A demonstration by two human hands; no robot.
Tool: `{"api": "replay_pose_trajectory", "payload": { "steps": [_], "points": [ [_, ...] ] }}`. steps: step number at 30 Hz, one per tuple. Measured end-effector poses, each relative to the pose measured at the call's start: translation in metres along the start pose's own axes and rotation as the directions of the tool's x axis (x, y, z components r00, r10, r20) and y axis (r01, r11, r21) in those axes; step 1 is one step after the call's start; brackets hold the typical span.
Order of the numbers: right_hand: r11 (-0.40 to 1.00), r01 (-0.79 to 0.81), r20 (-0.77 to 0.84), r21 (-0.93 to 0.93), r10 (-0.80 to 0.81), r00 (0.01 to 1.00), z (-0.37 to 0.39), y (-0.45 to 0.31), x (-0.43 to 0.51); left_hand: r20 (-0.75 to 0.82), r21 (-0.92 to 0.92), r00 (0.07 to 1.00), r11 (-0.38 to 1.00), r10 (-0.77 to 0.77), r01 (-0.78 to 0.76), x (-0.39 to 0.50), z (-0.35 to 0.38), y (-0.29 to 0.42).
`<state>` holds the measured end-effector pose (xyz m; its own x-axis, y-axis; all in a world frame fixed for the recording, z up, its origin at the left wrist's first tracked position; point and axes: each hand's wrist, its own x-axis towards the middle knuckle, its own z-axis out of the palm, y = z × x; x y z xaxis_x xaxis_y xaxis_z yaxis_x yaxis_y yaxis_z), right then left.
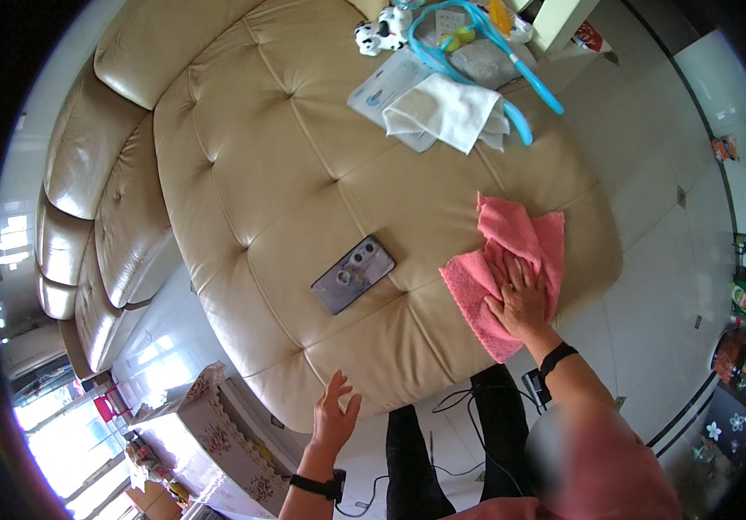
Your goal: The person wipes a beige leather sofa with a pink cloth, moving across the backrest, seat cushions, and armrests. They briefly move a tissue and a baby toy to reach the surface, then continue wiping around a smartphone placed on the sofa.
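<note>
My right hand (522, 300) presses on a crumpled pink cloth (470, 286), near the right front edge of a tan tufted leather sofa seat (282, 195). Its fingers lie partly among the cloth's folds. My left hand (336, 409) hangs over the front edge of the seat, fingers apart and nothing in it. Between and beyond the hands, a smartphone (353, 274) lies face down, with a ring holder on its back. A white cloth (448, 110) rests farther back on a flat grey-white package (379, 84).
Light blue tubing (539, 84), a spotted animal figurine (383, 31) and a grey mesh bundle (490, 62) are at the seat's back right. Black cables (470, 396) hang near my legs. A cloth-covered table (217, 442) stands at lower left.
</note>
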<state>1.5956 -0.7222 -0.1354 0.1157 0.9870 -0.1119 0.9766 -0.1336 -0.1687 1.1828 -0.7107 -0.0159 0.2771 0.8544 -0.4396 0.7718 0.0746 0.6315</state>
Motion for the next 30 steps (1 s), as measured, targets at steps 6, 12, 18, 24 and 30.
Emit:
{"api": "replay_pose_trajectory", "payload": {
  "steps": [6,12,18,24,30],
  "points": [
    [0.996,-0.038,-0.047,-0.083,0.034,0.998,-0.024,0.09,0.106,-0.016,0.137,0.955,0.946,0.298,-0.293,0.14,0.015,0.102],
    [0.996,-0.091,-0.13,-0.001,0.09,0.987,-0.034,0.123,0.154,-0.009,0.141,0.953,0.944,0.303,-0.299,0.259,0.033,0.179],
    [0.996,-0.089,-0.205,0.007,0.089,0.975,-0.028,0.127,0.153,-0.194,-0.068,0.976,0.994,-0.103,0.091,0.376,0.053,0.216],
    [0.996,-0.093,-0.17,0.018,0.095,0.981,-0.019,0.124,0.154,-0.424,-0.256,0.787,0.893,-0.449,0.371,0.479,0.071,0.213],
    [0.995,-0.101,-0.162,-0.016,0.097,0.982,-0.011,0.132,0.15,-0.501,-0.43,0.635,0.806,-0.588,0.407,0.503,0.083,0.238]
  ]
}}
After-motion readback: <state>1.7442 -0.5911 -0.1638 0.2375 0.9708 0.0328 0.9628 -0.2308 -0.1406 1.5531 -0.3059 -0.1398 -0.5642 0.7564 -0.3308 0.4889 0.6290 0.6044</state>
